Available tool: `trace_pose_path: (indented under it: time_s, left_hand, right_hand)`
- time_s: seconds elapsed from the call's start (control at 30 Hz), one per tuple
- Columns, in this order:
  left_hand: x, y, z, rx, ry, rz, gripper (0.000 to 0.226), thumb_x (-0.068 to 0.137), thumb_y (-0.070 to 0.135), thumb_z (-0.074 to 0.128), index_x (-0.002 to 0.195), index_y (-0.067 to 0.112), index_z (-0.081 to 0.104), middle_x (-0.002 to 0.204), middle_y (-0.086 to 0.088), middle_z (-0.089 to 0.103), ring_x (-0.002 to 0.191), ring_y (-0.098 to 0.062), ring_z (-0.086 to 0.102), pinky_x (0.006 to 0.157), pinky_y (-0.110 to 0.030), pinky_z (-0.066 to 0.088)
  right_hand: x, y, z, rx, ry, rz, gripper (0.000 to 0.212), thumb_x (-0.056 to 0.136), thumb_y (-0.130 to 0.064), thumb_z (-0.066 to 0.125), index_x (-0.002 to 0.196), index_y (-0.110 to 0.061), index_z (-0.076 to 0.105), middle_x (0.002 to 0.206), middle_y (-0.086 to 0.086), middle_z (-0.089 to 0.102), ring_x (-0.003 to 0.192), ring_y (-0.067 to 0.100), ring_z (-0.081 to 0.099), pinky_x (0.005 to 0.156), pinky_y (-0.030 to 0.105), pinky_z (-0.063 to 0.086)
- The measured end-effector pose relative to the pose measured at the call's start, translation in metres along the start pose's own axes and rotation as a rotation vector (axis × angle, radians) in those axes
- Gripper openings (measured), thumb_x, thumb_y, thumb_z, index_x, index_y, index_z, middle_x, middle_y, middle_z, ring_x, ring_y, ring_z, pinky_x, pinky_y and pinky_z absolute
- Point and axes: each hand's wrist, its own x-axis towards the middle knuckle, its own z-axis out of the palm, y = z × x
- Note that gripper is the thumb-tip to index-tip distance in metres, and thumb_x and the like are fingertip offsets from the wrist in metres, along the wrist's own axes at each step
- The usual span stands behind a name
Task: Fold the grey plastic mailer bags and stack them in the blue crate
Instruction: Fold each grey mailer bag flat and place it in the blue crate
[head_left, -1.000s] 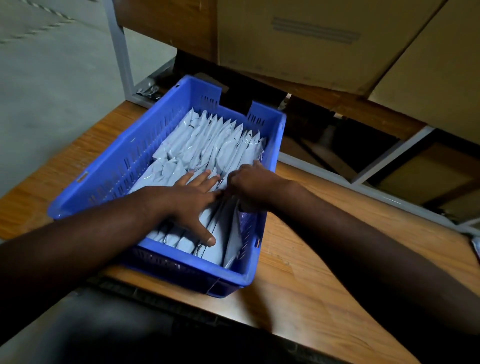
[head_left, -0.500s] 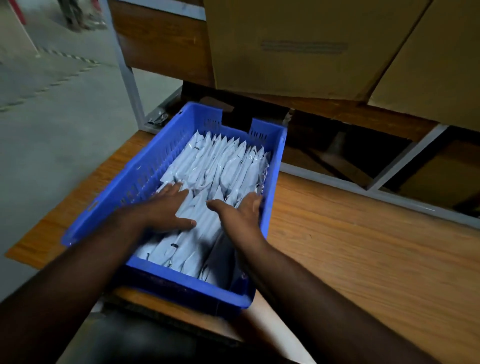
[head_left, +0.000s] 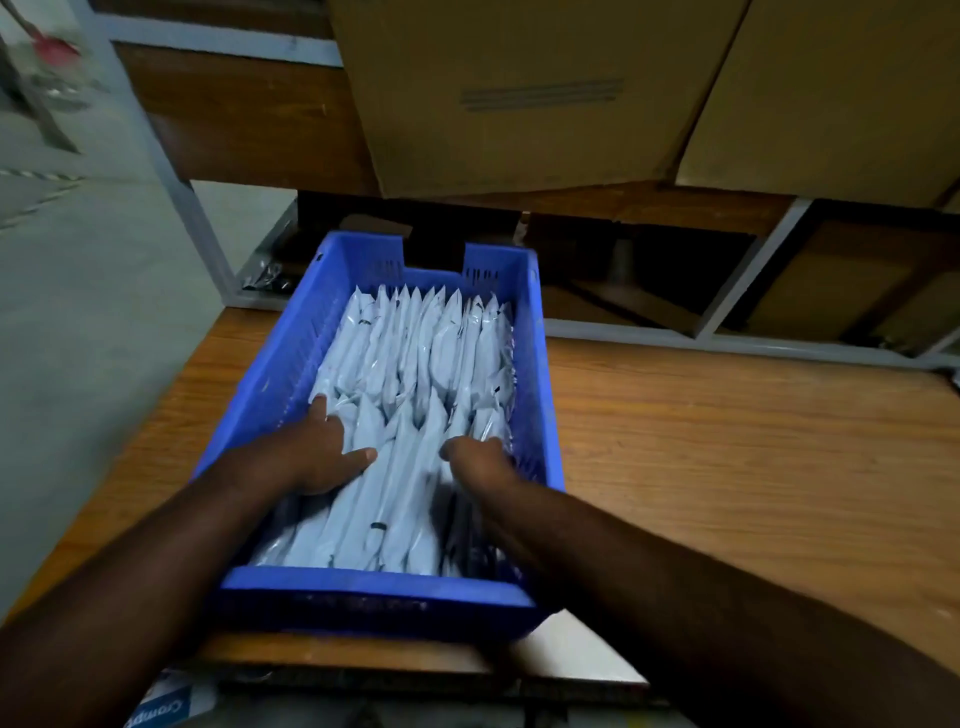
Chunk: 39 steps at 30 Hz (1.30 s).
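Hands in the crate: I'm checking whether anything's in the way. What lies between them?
Only folded grey mailer bags lie between the left hand and right hand, inside the blue crate, per the head view.

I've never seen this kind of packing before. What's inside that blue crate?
The blue crate holds folded grey mailer bags standing on edge in two rows. The left hand and right hand press on the near row. The crate's floor is covered.

I see bare wooden table (head_left: 727, 467) right of the blue crate (head_left: 545, 395) (packed with mailer bags (head_left: 415, 364)); cardboard boxes (head_left: 519, 88) overhang behind.
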Motion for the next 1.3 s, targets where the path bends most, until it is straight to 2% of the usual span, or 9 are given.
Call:
trace_pose_path:
  time_s: [0.07, 0.23, 0.37, 0.47, 0.6, 0.73, 0.87, 1.17, 1.3]
  left_hand:
    - [-0.004, -0.003, 0.000, 0.013, -0.011, 0.020, 0.089, 0.104, 0.062, 0.037, 0.162, -0.001, 0.011, 0.168, -0.020, -0.021, 0.155, -0.033, 0.024, 0.118, -0.035, 0.028]
    - [-0.023, 0.004, -0.008, 0.152, -0.035, 0.111, 0.078, 0.108, 0.054, 0.033, 0.157, -0.006, 0.021, 0.168, -0.027, -0.007, 0.155, -0.038, 0.019, 0.117, -0.037, 0.030]
    - [-0.031, 0.007, -0.011, 0.205, -0.050, 0.124, 0.073, 0.110, 0.050, 0.034, 0.154, -0.008, 0.027, 0.167, -0.031, 0.000, 0.154, -0.042, 0.017, 0.118, -0.040, 0.031]
    - [-0.027, 0.002, -0.014, 0.172, -0.072, 0.104, 0.069, 0.109, 0.048, 0.037, 0.153, -0.005, 0.033, 0.167, -0.031, -0.005, 0.151, -0.041, 0.029, 0.116, -0.039, 0.036]
    - [-0.019, -0.003, -0.008, 0.078, 0.023, 0.085, 0.071, 0.106, 0.057, 0.034, 0.155, 0.006, 0.037, 0.169, -0.024, -0.001, 0.143, -0.043, 0.041, 0.114, -0.043, 0.038]
    - [-0.018, -0.009, -0.005, 0.023, -0.014, 0.134, 0.110, 0.088, 0.086, 0.040, 0.165, 0.015, 0.004, 0.172, -0.011, -0.012, 0.155, -0.039, 0.018, 0.120, -0.048, 0.027]
    - [-0.019, -0.010, -0.001, 0.056, -0.049, 0.190, 0.126, 0.082, 0.081, 0.060, 0.164, 0.014, -0.010, 0.169, -0.012, -0.024, 0.156, -0.038, 0.016, 0.120, -0.044, 0.030]
    - [-0.026, -0.014, 0.005, 0.031, -0.038, 0.171, 0.135, 0.076, 0.077, 0.071, 0.162, 0.018, -0.014, 0.167, -0.012, -0.030, 0.153, -0.041, 0.023, 0.119, -0.046, 0.035]
    - [-0.023, -0.015, 0.006, 0.044, -0.140, 0.184, 0.144, 0.070, 0.077, 0.076, 0.162, 0.018, -0.018, 0.166, -0.014, -0.030, 0.156, -0.037, 0.019, 0.121, -0.043, 0.032]
  right_hand:
    - [0.001, -0.008, 0.007, 0.005, 0.045, 0.038, 0.079, 0.102, -0.027, 0.056, 0.164, -0.008, 0.012, 0.171, 0.017, 0.011, 0.156, 0.036, 0.018, 0.125, 0.043, 0.022]
    - [0.001, -0.010, 0.018, -0.053, 0.053, 0.037, 0.072, 0.098, -0.049, 0.052, 0.156, -0.009, 0.039, 0.159, 0.010, 0.041, 0.143, 0.029, 0.043, 0.115, 0.036, 0.038]
    - [-0.002, -0.011, 0.024, -0.096, 0.033, 0.018, 0.054, 0.104, -0.034, 0.054, 0.149, -0.005, 0.046, 0.153, 0.010, 0.049, 0.130, 0.028, 0.053, 0.105, 0.031, 0.044]
    - [-0.004, -0.007, 0.030, -0.151, -0.005, 0.037, 0.073, 0.097, -0.042, 0.063, 0.156, -0.007, 0.037, 0.160, 0.013, 0.040, 0.133, 0.029, 0.049, 0.089, 0.027, 0.044]
    - [0.006, -0.003, 0.033, -0.185, 0.069, 0.026, 0.098, 0.091, -0.050, 0.066, 0.162, -0.005, 0.018, 0.167, 0.017, 0.027, 0.148, 0.035, 0.037, 0.119, 0.040, 0.037]
    - [0.015, -0.013, 0.040, -0.083, 0.191, -0.033, 0.098, 0.099, -0.043, 0.061, 0.164, -0.014, -0.005, 0.173, 0.012, 0.000, 0.158, 0.031, 0.010, 0.128, 0.044, 0.015]
    - [0.021, -0.020, 0.046, -0.014, 0.191, 0.048, 0.087, 0.100, -0.059, 0.049, 0.165, -0.013, 0.014, 0.173, 0.009, 0.009, 0.158, 0.031, 0.014, 0.128, 0.045, 0.015]
    - [-0.011, -0.006, 0.016, -0.176, 0.009, 0.080, 0.091, 0.091, -0.053, 0.070, 0.160, -0.009, 0.030, 0.165, 0.011, 0.033, 0.147, 0.030, 0.039, 0.099, 0.032, 0.036]
    - [-0.027, 0.014, 0.021, -0.368, -0.073, 0.106, 0.130, 0.058, -0.065, 0.081, 0.157, 0.001, 0.027, 0.146, 0.016, 0.051, 0.117, 0.029, 0.057, 0.074, 0.031, 0.052]
